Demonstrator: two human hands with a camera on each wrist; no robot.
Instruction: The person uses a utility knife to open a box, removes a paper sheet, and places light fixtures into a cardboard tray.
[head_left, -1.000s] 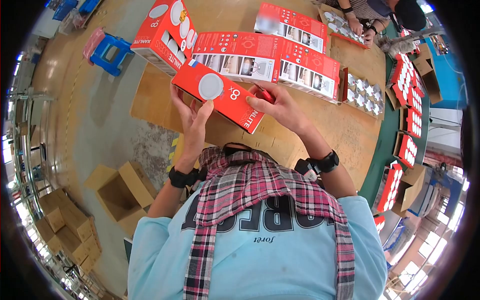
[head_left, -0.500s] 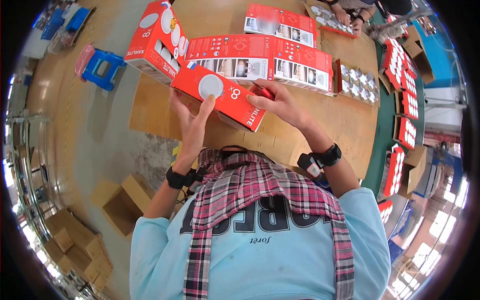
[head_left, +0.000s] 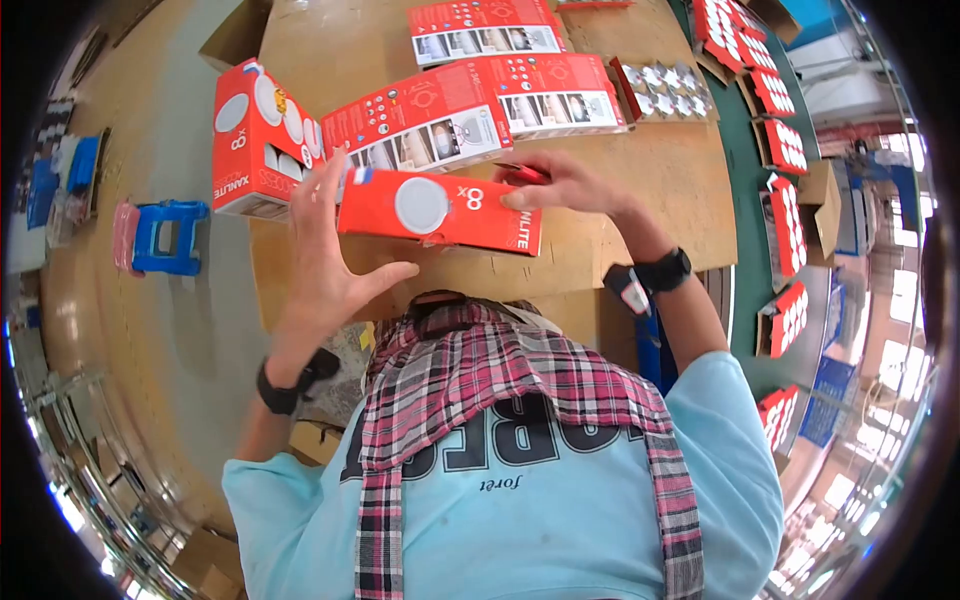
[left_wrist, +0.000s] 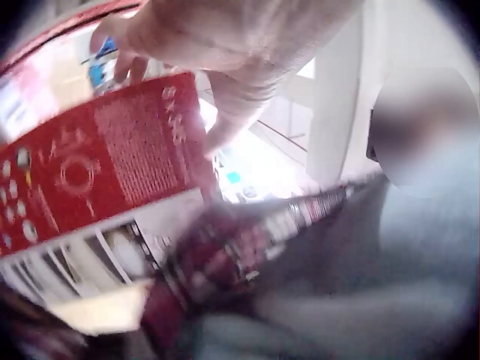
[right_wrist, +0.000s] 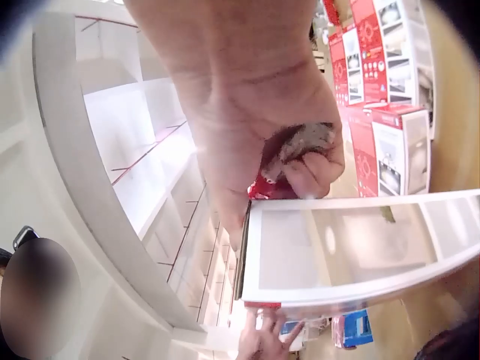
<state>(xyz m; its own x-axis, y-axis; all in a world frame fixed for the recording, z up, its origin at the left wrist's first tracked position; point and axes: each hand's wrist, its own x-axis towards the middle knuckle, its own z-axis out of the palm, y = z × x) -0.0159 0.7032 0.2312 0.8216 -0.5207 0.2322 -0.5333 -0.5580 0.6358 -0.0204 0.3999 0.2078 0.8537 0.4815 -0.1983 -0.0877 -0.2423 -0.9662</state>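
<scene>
A red box (head_left: 475, 212) with a white disc picture lies nearly level above the wooden table's near side. At its right end my right hand (head_left: 572, 186) grips it, thumb on the printed face, with a small red object (head_left: 524, 174) held in the fingers. My left hand (head_left: 325, 270) is spread beside the left end, thumb away from the box; fingertip contact is unclear. In the left wrist view the hand (left_wrist: 247, 37) arches over the printed red box (left_wrist: 112, 150). The right wrist view shows the hand (right_wrist: 255, 105) at the box's edge (right_wrist: 360, 247), fingers curled.
An upright red box (head_left: 232, 140) stands left on the table (head_left: 660, 190). Behind are printed red boxes (head_left: 420, 120) in rows and an open tray of silvery parts (head_left: 665, 92). More filled red trays (head_left: 785, 225) line the green surface at right. A blue stool (head_left: 168, 237) stands left.
My left hand has released its hold on the box's face and spread open, moving left. The box has turned to nearly level, still in my right hand. The head view has shifted.
</scene>
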